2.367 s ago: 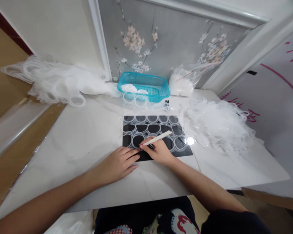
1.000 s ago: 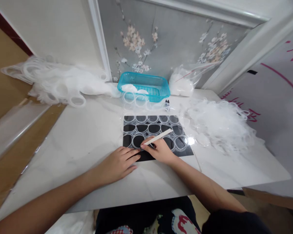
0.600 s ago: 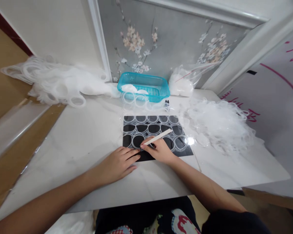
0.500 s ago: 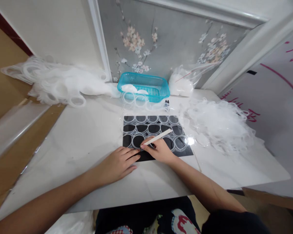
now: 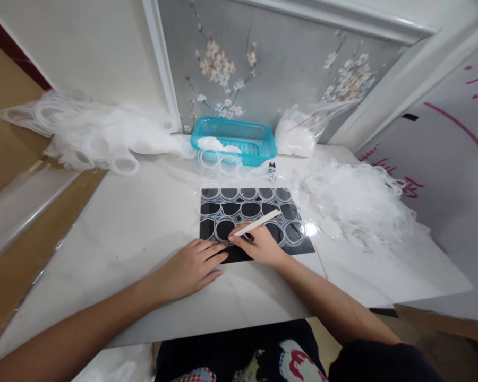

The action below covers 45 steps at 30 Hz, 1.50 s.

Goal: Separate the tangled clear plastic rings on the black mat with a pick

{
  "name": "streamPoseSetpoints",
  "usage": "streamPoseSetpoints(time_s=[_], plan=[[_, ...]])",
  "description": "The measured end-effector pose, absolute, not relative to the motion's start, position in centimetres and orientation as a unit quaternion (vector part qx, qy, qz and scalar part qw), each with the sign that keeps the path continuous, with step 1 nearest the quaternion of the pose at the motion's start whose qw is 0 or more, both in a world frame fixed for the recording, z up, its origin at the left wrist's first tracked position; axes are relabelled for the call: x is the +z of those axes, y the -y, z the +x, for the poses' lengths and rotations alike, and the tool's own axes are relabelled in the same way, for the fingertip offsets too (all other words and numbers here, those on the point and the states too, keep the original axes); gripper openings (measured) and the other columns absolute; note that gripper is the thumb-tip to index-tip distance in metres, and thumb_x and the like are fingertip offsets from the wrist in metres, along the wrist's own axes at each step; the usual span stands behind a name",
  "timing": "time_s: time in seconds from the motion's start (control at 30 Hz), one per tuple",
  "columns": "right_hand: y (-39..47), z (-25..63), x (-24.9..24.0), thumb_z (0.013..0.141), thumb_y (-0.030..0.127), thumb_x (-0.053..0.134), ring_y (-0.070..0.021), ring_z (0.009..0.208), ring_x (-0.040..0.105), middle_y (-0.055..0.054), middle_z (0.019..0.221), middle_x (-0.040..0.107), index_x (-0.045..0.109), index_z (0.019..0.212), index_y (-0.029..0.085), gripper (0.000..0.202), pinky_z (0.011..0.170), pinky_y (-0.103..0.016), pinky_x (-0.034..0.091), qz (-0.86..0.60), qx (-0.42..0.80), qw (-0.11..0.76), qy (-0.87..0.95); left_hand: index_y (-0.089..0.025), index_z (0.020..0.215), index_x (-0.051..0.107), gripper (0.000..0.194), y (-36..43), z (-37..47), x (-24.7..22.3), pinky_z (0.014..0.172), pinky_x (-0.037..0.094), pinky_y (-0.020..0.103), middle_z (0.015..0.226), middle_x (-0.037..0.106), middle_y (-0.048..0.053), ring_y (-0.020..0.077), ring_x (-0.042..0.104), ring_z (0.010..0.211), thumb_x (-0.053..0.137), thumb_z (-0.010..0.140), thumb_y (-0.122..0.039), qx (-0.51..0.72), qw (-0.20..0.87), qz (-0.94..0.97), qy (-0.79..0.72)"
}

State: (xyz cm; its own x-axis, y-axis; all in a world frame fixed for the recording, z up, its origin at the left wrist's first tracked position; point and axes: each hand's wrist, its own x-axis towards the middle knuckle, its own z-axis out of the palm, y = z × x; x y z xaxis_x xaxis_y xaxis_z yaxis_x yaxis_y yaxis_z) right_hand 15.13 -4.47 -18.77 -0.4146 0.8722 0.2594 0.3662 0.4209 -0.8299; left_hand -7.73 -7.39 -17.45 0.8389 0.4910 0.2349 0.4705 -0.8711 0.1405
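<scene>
A clear plastic sheet with rows of ring-shaped outlines (image 5: 250, 210) lies over a black mat (image 5: 295, 248) on the white table. My right hand (image 5: 259, 245) is closed around a flat white stick (image 5: 258, 221), its upper end pointing up and to the right. The stick's lower end is hidden at my fingertips, by the front row of rings. My left hand (image 5: 199, 268) rests flat, fingers stretched out, with its fingertips on the mat's front left edge. Both hands' fingertips nearly meet.
Behind the mat stands a blue plastic basket (image 5: 263, 139) with white pieces inside. Piles of clear ring sheets lie at the left (image 5: 99, 138) and right (image 5: 354, 201). A plastic bag of white material (image 5: 297, 135) leans by the wall. Cardboard (image 5: 35, 244) borders the left side.
</scene>
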Motion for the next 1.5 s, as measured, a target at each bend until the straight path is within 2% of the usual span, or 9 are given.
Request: streamPoseSetpoints(time_s=[0.27,0.67,1.03,1.5], plan=[[4.46,15.13,-18.73,0.089,0.026,0.063,-0.0197,0.082,0.068,-0.006,0.088,0.075,0.07,0.086,0.021,0.009,0.075,-0.033,0.052,-0.412,0.355,0.352,0.762,-0.013,0.12,0.061,0.037,7.32,-7.74,-17.3,0.088,0.047,0.042,0.127,0.065,0.012,0.0265,0.061,0.107,0.039,0.101,-0.036,0.126,0.029,0.961,-0.244],[4.46,15.12,-18.62,0.089,0.027,0.063,-0.0197,0.081,0.068,-0.005,0.087,0.075,0.071,0.085,0.022,0.01,0.075,-0.033,0.053,-0.41,0.354,0.355,0.762,-0.017,0.121,0.062,0.036,7.27,-7.77,-17.36,0.09,0.046,0.041,0.126,0.065,0.011,0.0256,0.061,0.108,0.041,0.101,-0.038,0.139,0.055,0.957,-0.25],[4.44,15.26,-18.22,0.088,0.03,0.063,-0.0166,0.071,0.066,-0.004,0.083,0.074,0.072,0.083,0.02,0.014,0.064,-0.028,0.049,-0.436,0.38,0.341,0.742,-0.018,0.123,0.061,0.037,7.26,-7.79,-17.31,0.09,0.046,0.041,0.128,0.064,0.011,0.0248,0.061,0.108,0.038,0.101,-0.038,0.139,0.064,0.956,-0.251],[4.48,15.23,-18.67,0.087,0.027,0.065,-0.0173,0.073,0.067,-0.004,0.083,0.074,0.072,0.084,0.021,0.01,0.066,-0.029,0.05,-0.429,0.372,0.35,0.745,-0.015,0.12,0.061,0.037,7.28,-7.76,-17.3,0.089,0.047,0.041,0.128,0.064,0.011,0.0259,0.062,0.108,0.041,0.101,-0.038,0.119,0.032,0.961,-0.249]])
